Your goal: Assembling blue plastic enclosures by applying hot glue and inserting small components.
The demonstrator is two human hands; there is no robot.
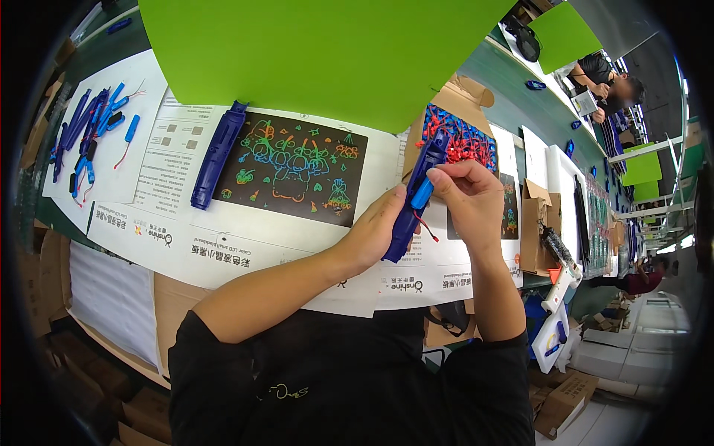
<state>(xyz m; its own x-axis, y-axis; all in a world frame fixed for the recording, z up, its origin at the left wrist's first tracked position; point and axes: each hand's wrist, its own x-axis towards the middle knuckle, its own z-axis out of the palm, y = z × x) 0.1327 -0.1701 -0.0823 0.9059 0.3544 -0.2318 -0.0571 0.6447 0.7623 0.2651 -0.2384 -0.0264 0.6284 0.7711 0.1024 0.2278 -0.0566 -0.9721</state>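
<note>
Right hand (468, 197) pinching a small light-blue cylinder (422, 195), fingertips closed on it, pressing it against the dark-blue plastic strip (416, 197). Left hand (375, 230) clenched around the lower part of that strip, steadying it from the left. Strip held above the near edge of the bench, long axis running from lower left up to upper right, thin red wire (427, 227) trailing below the cylinder. Just beyond, an open cardboard box (467, 97) heaped with blue pieces and red wires. Further left, a drawing tablet (294, 167) with a second blue strip (218, 154) along its left edge. At the far left corner, a white sheet (141, 82) carrying loose blue parts (89, 126).
</note>
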